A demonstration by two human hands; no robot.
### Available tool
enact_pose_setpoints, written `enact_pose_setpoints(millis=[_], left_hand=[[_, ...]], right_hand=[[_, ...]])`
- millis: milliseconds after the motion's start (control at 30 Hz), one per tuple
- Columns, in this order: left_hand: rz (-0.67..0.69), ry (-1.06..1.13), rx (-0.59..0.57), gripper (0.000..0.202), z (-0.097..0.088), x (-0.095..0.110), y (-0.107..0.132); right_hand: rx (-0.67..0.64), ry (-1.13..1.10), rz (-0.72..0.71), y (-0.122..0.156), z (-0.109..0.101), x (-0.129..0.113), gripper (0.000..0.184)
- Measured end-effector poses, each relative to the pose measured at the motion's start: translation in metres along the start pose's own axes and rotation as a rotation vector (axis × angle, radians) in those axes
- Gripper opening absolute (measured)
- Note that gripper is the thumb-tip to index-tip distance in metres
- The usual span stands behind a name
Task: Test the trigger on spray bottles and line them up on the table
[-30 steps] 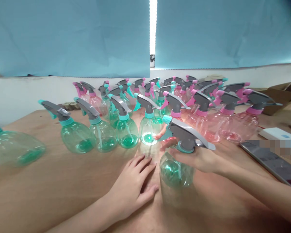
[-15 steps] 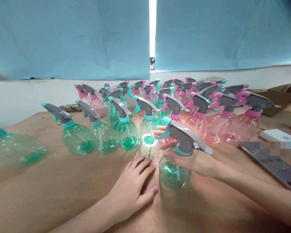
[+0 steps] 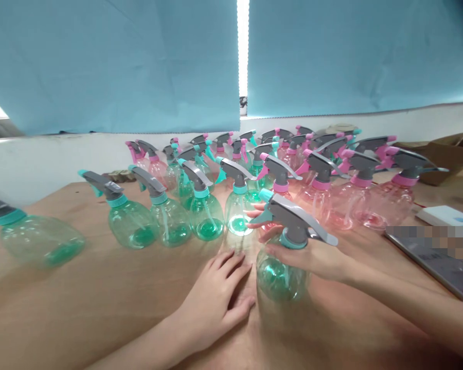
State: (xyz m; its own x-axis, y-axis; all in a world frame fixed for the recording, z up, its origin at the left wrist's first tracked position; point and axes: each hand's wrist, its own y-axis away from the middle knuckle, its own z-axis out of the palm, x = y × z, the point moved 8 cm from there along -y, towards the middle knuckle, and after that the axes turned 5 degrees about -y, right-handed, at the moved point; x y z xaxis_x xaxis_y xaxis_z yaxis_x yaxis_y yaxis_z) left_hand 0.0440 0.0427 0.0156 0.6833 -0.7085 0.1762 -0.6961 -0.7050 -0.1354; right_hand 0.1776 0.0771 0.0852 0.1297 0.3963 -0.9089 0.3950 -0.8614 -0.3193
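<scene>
Right hand round the held bottle's neck, left hand flat and idle

Using the held bottle (image 3: 278, 288) as reference: clear green body, teal collar (image 3: 292, 242), grey spray head (image 3: 293, 218), nozzle aimed leftward. It's at the near part of the counter (image 3: 139, 308); can't tell if its base is touching.

Right hand (image 3: 312, 257): comes in from the held bottle's right, wrapped round its shoulder. Thumb on the near side just under the collar, fingers (image 3: 270, 233) round the far side, some showing beside the trigger (image 3: 261, 215).
Left hand (image 3: 212, 293): just left of the held bottle, palm down on the counter, fingers loosely spread. Grips nothing, not touching the bottle.

Around the held bottle: green bottles (image 3: 206, 221) beyond and to its left, pink bottles (image 3: 341, 205) beyond and to its right, more packed behind. One lone green bottle (image 3: 42, 234) well to its left. Flat dark device (image 3: 435, 262) well to its right.

Handling, my read: light, thin-walled plastic, probably close to empty. Walls likely flex under a hard squeeze, smooth enough to slip if wet. Long head overhangs, so expect it top-heavy. Best hold is the narrow shoulder under the collar, light pressure, clear of the trigger. The rear lever looks like a poor handle.
</scene>
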Motion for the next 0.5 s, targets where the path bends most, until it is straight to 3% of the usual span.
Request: enact_pose_setpoints(millis=[267, 500], left_hand=[[0.004, 0.001, 0.017, 0.049, -0.0014, 0.0009, 0.0], [-0.006, 0.003, 0.003, 0.049, -0.0028, 0.0015, -0.0004]], right_hand=[[-0.1, -0.227, 0.09, 0.0067, 0.0039, -0.0044, 0.022], [-0.097, -0.064, 0.01, 0.0043, -0.0008, -0.0048, 0.037]])
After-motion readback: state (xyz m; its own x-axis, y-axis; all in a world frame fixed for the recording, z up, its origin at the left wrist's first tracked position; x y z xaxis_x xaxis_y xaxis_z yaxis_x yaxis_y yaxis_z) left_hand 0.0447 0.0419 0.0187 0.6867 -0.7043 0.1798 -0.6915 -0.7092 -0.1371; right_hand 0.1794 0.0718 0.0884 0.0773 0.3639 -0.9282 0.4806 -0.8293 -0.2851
